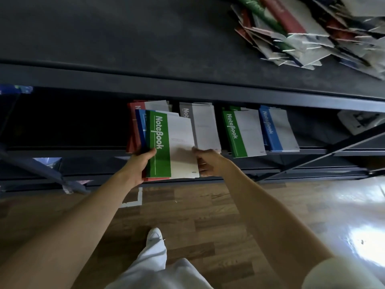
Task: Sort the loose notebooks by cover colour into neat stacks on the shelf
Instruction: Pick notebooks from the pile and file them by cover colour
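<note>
My left hand (140, 163) grips a bundle of notebooks from the left side, with a green-and-white notebook (170, 144) on top and blue and red covers (133, 130) fanned beneath it. My right hand (206, 163) holds the right edge of the top green notebook, thumb on its white part. On the lower shelf (312, 151) lie three sorted stacks: grey (203, 126), green (241, 133) and blue (278, 129). A loose heap of mixed notebooks (312, 32) lies on the top shelf at the far right.
The dark top shelf board (104, 34) spreads to the left of the heap. A diagonal metal brace (325, 155) crosses the shelf frame at the right. Wooden floor (208, 215), my white trouser leg and shoe (155, 236) are below.
</note>
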Motion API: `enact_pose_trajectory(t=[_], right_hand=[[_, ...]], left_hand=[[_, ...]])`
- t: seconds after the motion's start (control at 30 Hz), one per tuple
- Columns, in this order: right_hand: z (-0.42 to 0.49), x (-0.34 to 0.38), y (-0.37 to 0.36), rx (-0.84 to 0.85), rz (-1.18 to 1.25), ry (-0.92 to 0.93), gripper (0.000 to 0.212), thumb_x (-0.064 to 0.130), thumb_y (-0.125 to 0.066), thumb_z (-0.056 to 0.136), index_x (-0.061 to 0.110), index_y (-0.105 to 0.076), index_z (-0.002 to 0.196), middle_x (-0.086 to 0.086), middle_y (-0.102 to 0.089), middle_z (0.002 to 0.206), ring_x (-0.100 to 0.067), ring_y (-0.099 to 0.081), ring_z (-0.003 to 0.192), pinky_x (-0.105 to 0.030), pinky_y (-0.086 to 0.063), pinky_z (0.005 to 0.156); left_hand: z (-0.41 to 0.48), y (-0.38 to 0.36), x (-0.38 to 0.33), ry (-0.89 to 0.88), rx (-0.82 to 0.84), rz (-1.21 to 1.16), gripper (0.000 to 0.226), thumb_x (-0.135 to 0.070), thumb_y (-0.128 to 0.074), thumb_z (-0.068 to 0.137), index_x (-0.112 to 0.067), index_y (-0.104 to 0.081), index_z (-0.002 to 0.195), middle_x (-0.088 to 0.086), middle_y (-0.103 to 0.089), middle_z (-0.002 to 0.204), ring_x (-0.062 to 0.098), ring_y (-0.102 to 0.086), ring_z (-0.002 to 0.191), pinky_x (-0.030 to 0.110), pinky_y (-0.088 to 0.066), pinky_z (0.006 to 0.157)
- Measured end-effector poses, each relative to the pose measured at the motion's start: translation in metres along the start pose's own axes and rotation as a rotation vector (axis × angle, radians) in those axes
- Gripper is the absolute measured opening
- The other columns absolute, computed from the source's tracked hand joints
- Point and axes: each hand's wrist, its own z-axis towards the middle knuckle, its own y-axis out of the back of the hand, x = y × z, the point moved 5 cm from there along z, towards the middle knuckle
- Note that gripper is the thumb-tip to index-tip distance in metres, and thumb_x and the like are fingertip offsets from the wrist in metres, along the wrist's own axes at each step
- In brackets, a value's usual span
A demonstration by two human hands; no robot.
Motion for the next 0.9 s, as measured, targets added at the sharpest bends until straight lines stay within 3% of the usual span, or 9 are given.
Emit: enact_pose_trajectory(t=[0.1,0.27,0.3,0.4,0.57,0.67,0.77,0.83,0.9], right_hand=[[0.001,0.003,0.005,-0.093,-0.184,0.097,0.014,0.011,-0.065,0.086,0.01,-0.053,0.08,-0.006,-0.046,0.064,-0.019,-0.048,0.061,-0.03,-0.044,0.057],[0.0,-0.01,0.045,-0.33,-0.147,0.175,0.013,0.01,-0.067,0.083,0.011,-0.058,0.074,-0.011,-0.06,0.081,-0.026,-0.062,0.079,-0.043,-0.058,0.076],[0.0,-0.015,0.052,-0.332,-0.138,0.184,0.004,0.008,-0.065,0.084,0.009,-0.06,0.085,-0.011,-0.06,0.083,-0.026,-0.061,0.079,-0.04,-0.058,0.075],[-0.004,-0.026,0.078,-0.345,-0.062,0.191,0.024,0.007,-0.054,0.088,0.008,-0.059,0.112,-0.006,-0.057,0.079,-0.02,-0.056,0.067,-0.023,-0.049,0.052],[-0.008,-0.047,0.12,-0.119,0.262,0.129,0.02,0.0,-0.062,0.087,0.011,-0.052,0.101,-0.006,-0.061,0.091,-0.029,-0.058,0.101,-0.038,-0.055,0.069],[-0.008,-0.056,0.15,-0.042,0.15,0.077,0.025,-0.002,-0.064,0.085,0.01,-0.054,0.105,-0.009,-0.06,0.1,-0.03,-0.059,0.106,-0.044,-0.055,0.078],[-0.001,-0.051,0.191,-0.17,0.043,0.072,0.036,-0.001,-0.063,0.085,0.006,-0.049,0.117,-0.008,-0.054,0.097,-0.023,-0.056,0.093,-0.033,-0.054,0.067],[0.005,-0.041,0.216,-0.291,-0.069,0.078,0.035,0.002,-0.062,0.085,0.006,-0.049,0.117,-0.008,-0.053,0.094,-0.022,-0.056,0.084,-0.026,-0.054,0.062],[0.014,-0.032,0.235,-0.347,-0.161,0.094,0.04,0.006,-0.062,0.084,0.007,-0.047,0.121,-0.009,-0.054,0.106,-0.027,-0.058,0.098,-0.035,-0.057,0.08]], left_hand=[[0.002,-0.016,0.001,-0.008,-0.011,0.019,0.031,-0.017,-0.063,0.088,-0.02,-0.052,0.117,0.013,-0.058,0.126,0.033,-0.057,0.11,0.054,-0.045,0.095],[-0.002,-0.053,0.002,-0.035,-0.002,0.003,0.036,-0.028,-0.056,0.093,-0.02,-0.05,0.128,0.008,-0.061,0.114,0.028,-0.06,0.095,0.044,-0.05,0.08],[-0.003,-0.061,0.003,-0.043,0.011,-0.008,0.034,-0.028,-0.053,0.095,-0.02,-0.05,0.127,0.007,-0.06,0.112,0.027,-0.061,0.092,0.041,-0.05,0.075],[-0.005,-0.084,0.009,-0.066,0.031,-0.009,0.031,-0.025,-0.05,0.097,-0.019,-0.05,0.128,0.007,-0.06,0.112,0.021,-0.062,0.08,0.034,-0.049,0.062],[-0.007,-0.131,0.018,-0.063,0.024,0.018,0.038,-0.023,-0.054,0.095,-0.016,-0.047,0.132,0.009,-0.058,0.114,0.017,-0.059,0.072,0.033,-0.047,0.058],[-0.009,-0.16,0.027,-0.032,0.016,0.03,0.038,-0.02,-0.057,0.093,-0.013,-0.049,0.129,0.011,-0.06,0.116,0.018,-0.059,0.072,0.033,-0.047,0.058],[-0.009,-0.182,0.038,-0.033,0.008,0.034,0.044,-0.009,-0.06,0.09,-0.012,-0.047,0.132,0.011,-0.06,0.121,0.022,-0.059,0.083,0.033,-0.048,0.062],[-0.008,-0.191,0.04,-0.058,-0.02,0.009,0.049,-0.002,-0.06,0.088,-0.012,-0.045,0.133,0.008,-0.061,0.109,0.02,-0.058,0.079,0.033,-0.046,0.059],[-0.009,-0.197,0.042,-0.075,-0.059,-0.038,0.048,0.001,-0.06,0.087,-0.012,-0.045,0.131,0.005,-0.06,0.097,0.016,-0.055,0.074,0.032,-0.045,0.059]])
